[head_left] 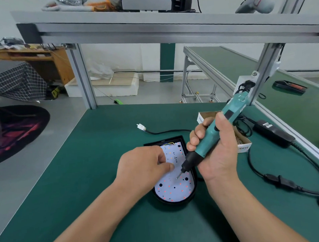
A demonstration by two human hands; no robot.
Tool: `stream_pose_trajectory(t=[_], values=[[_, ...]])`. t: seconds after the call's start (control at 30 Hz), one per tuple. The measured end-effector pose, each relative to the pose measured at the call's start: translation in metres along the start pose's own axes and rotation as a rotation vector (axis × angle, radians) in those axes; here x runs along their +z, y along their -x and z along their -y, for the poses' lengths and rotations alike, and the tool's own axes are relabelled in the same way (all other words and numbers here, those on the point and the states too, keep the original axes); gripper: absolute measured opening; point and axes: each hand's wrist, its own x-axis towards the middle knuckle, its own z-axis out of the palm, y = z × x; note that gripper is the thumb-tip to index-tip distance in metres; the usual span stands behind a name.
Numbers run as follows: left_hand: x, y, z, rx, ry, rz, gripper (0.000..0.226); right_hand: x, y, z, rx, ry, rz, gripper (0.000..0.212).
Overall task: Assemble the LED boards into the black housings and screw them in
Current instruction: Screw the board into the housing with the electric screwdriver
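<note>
One housing point(174, 202), one board point(172, 188), one screwdriver point(204, 146)

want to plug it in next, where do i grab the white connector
Pinch the white connector across its body from above: it lies flat on the green mat, nothing touching it, and its black cable leaves the right end.

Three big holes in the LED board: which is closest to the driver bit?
The right-hand hole at the LED board's rounded end, just right of the bit tip. The others: a lower-left hole and a hole by the wires.
</note>
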Motion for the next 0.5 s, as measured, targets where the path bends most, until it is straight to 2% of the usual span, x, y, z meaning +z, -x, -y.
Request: stream_pose_trajectory(t=[0.23,0.5], values=[[0.0031,-0.0049,-0.0033,0.054,-0.103,0.029,0.042,-0.0025,0.0059,-0.0049,-0.025,0.173,0.118,0.027],[0.0059,-0.0066,-0.0016,0.074,-0.095,0.032,0.042,0.0019,0.0101,-0.0081,-0.051,0.235,0.168,0.026]])
